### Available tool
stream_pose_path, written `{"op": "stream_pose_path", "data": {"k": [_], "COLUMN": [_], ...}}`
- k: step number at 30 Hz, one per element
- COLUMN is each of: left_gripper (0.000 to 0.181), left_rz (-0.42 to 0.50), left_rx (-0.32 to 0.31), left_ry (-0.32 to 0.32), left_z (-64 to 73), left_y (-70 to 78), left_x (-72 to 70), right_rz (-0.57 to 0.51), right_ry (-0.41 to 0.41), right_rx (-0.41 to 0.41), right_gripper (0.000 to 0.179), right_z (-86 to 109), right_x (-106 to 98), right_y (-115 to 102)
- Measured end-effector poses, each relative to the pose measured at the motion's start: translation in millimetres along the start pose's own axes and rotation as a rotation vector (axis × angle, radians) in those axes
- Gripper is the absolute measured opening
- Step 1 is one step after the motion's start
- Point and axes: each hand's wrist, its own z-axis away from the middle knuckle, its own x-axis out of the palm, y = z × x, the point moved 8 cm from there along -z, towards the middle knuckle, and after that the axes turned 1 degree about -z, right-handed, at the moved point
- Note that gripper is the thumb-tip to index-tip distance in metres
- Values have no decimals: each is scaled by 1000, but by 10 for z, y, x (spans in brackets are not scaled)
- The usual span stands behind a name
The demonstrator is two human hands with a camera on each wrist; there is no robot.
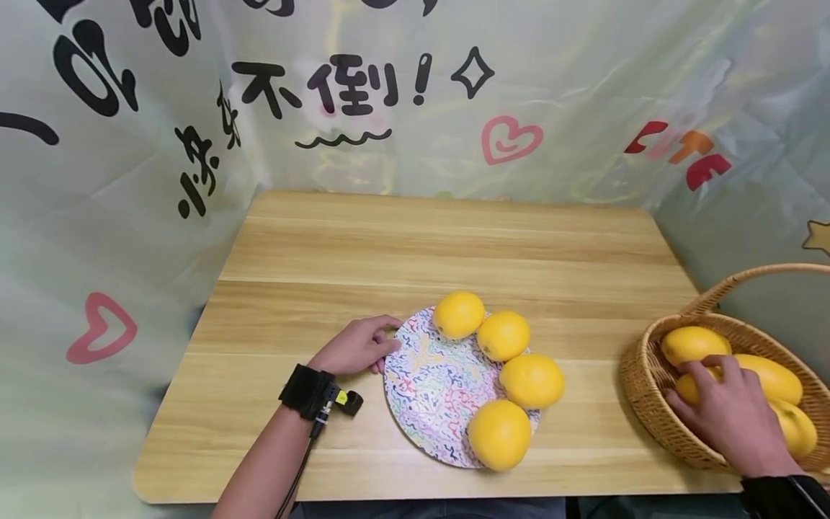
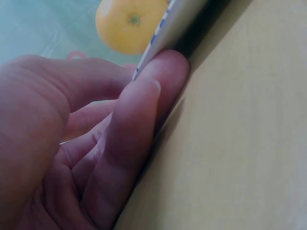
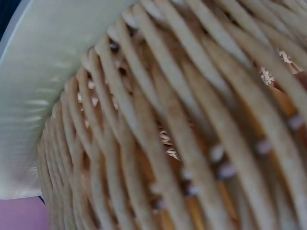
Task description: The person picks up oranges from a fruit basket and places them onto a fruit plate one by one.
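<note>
My left hand point(image 1: 359, 347) pinches the left rim of a round plate point(image 1: 421, 396) with a colourful squiggle pattern. In the left wrist view, fingertips point(image 2: 168, 72) go under the plate's raised edge. Along the plate's far and right side sit an orange point(image 1: 458, 315), another orange point(image 1: 503, 336) and more round yellow-orange fruit point(image 1: 532, 380). At the right, my right hand point(image 1: 735, 411) reaches into a wicker basket point(image 1: 655, 404), its thumb and fingers round a yellow fruit point(image 1: 687, 389) that they partly cover. The right wrist view shows only the basket's weave point(image 3: 158, 120), not the hand.
More yellow fruit lies in the basket, such as a round one point(image 1: 695, 344) and a longer one point(image 1: 772, 378). The basket's handle point(image 1: 720, 288) arches up. Printed sheeting point(image 1: 389, 158) hangs behind the wooden table point(image 1: 454, 245).
</note>
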Motion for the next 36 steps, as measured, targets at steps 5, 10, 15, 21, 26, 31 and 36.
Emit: {"op": "stream_pose_path", "data": {"k": [5, 10, 15, 21, 26, 31, 36], "left_gripper": [48, 48, 48, 48, 47, 47, 47], "left_rz": [5, 1, -3, 6, 2, 10, -3], "left_rx": [4, 5, 0, -4, -6, 6, 17], "left_ry": [2, 0, 1, -4, -4, -5, -1], "left_z": [16, 13, 17, 24, 22, 16, -4], "left_y": [10, 9, 17, 29, 31, 40, 25], "left_x": [-8, -12, -22, -18, -24, -28, -16], "right_rz": [-10, -30, -92, -137, -146, -151, -147], "right_ry": [10, 27, -59, -86, -60, -41, -3], "right_rx": [2, 4, 120, 175, 160, 145, 101], "right_gripper": [35, 32, 30, 30, 30, 29, 28], "right_z": [-15, -26, -39, -24, -11, -13, -15], "right_x": [0, -1, 17, 31, 43, 45, 28], "right_y": [0, 10, 63, 90, 91, 98, 82]}}
